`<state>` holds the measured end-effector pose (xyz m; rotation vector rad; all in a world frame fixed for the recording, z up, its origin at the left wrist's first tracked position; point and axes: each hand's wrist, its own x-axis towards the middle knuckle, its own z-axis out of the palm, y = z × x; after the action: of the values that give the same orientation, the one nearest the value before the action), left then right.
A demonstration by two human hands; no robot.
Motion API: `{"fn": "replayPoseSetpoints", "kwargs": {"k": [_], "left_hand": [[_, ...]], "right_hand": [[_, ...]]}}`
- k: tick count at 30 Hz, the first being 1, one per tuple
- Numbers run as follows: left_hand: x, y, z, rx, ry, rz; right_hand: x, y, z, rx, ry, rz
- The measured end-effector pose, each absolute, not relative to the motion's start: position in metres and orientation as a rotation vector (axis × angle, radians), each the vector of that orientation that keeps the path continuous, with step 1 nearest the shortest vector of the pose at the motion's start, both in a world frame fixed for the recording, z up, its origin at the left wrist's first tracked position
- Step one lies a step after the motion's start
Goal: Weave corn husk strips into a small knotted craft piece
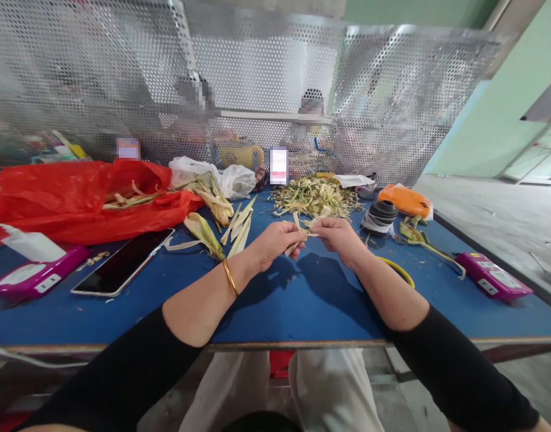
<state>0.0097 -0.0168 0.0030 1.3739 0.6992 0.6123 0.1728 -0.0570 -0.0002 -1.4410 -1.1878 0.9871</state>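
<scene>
Faced a perforated metal screen [266,72] behind the far edge of a blue table [266,306], with a pale green wall [496,114] off to the right. And straight to the action: worked just above the middle of the table, well in from the near edge, with a pale corn husk strip [308,233] caught between both hands. Had the left hand [282,237] curled closed, gripping the husk under thumb and fingers; had the right hand [336,234] pinching it just beside. Wore a gold bangle [230,278] on the left wrist.

Looked beyond, towards the far edge: met a heap of shredded husk [318,195]. Swung left: passed loose husk strips [239,228], a green-tinged corn husk [206,234], then a red plastic bag [68,186] towards the far-left corner. Below that, spotted a dark-screened smartphone [125,264] and, at the left end, a purple box [36,282] under a white adapter [32,245].

Crossed right: picked out a black ribbed spool [382,213], an orange bag [406,201] near the far-right corner, a yellow ring [399,271] partly hidden by the right forearm, and a second purple box [494,276] beside the right edge.
</scene>
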Motion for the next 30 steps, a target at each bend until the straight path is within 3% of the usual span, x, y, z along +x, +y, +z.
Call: {"fn": "replayPoseSetpoints", "kwargs": {"k": [6, 12, 16, 19, 25, 30], "left_hand": [[0.014, -0.01, -0.007, 1.229, 0.73, 0.803], [0.017, -0.013, -0.008, 1.294, 0.859, 0.868], [0.016, -0.018, -0.004, 1.441, 0.91, 0.766], [0.014, -0.019, -0.001, 1.494, 0.867, 0.636], [0.01, -0.016, 0.003, 1.342, 0.687, 0.618], [0.013, -0.012, -0.005, 1.244, 0.674, 0.739]], "right_hand": [[0.162, -0.059, -0.005, -1.439, -1.095, 1.06], [0.149, -0.068, -0.008, -1.555, -1.602, 0.289], [0.153, -0.072, -0.001, -1.547, -1.802, 0.047], [0.162, -0.066, 0.001, -1.531, -1.679, 0.243], [0.171, -0.057, 0.001, -1.429, -1.162, 1.052], [0.164, -0.061, 0.0, -1.307, -1.034, 1.254]]}}
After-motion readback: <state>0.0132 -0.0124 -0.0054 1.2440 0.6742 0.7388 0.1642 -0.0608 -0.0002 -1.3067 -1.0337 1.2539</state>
